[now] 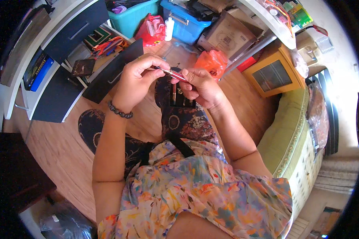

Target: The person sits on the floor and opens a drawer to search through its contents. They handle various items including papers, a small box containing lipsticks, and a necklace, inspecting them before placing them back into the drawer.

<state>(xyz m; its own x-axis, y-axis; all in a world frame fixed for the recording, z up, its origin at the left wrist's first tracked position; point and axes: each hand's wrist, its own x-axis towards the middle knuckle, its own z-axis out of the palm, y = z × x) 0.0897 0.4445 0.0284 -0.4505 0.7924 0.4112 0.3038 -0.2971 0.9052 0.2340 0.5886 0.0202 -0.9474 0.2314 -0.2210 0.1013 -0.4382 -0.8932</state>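
- head view: nearest you is your floral top (211, 191), with the dark patterned trousers (187, 125) beyond it.
- your left hand (135, 79), with a beaded bracelet (119, 110) at the wrist, has thumb and forefinger pinched together at the slim metallic end of a red pen-like tube (176, 75); whether that end is a separate part, you cannot tell from here.
- your right hand (203, 87) has its fingers curled around the red barrel, thumb laid along the top, so the tube slants between both hands, above your leg.
- below it, a black case (179, 102) seems to rest on your leg, with another slim reddish piece (174, 94) in its left slot; the other contents are too small to name.
- the step in hand looks like working at the metallic end while the right hand steadies the barrel.
- the next move probably calls for a firm right grip and a light, straight left pinch, without knocking the case.
- farther off, the pulled-out drawer (117, 71) lies ahead on the left and an orange-red bag (213, 61) on the right; behind are a white bottle (169, 30), a blue bin (183, 26) and a cardboard box (229, 38).
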